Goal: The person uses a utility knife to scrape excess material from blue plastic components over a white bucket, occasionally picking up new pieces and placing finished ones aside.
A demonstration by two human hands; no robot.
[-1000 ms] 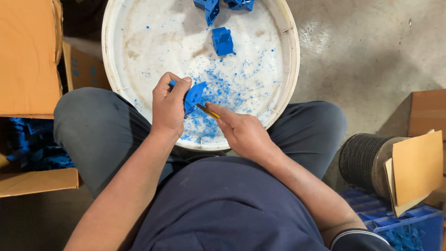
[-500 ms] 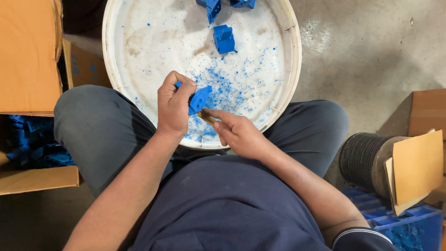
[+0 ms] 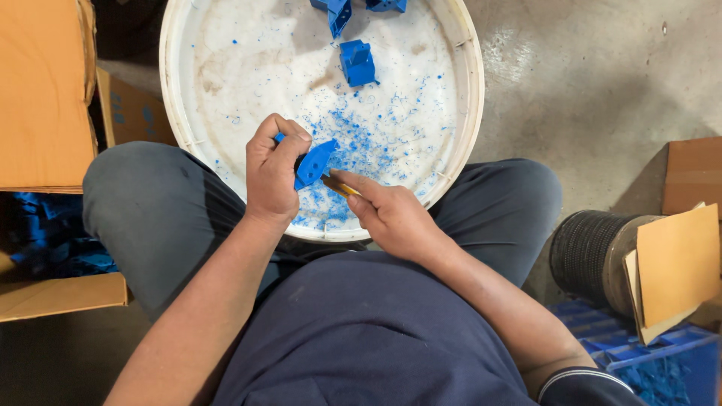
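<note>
My left hand (image 3: 272, 169) grips a small blue plastic part (image 3: 314, 162) over the near side of a round white tub (image 3: 184, 113). My right hand (image 3: 387, 214) holds a thin yellow-handled tool (image 3: 340, 187) whose tip touches the underside of that part. Blue shavings (image 3: 368, 135) are scattered across the tub's floor. A finished-looking blue part (image 3: 357, 62) lies in the middle of the tub, and two more blue parts (image 3: 336, 13) sit at its far edge. The tub rests between my knees.
A brown cardboard box (image 3: 41, 90) stands at the left, with a box of blue parts (image 3: 45, 240) beneath it. At the right are a black ribbed roll (image 3: 590, 256), a cardboard flap (image 3: 673, 267) and a blue crate (image 3: 639, 361). Concrete floor (image 3: 587, 83) lies beyond.
Both hands have shifted slightly toward me and the blue part has turned in my left hand. The tool tip stays against the part.
</note>
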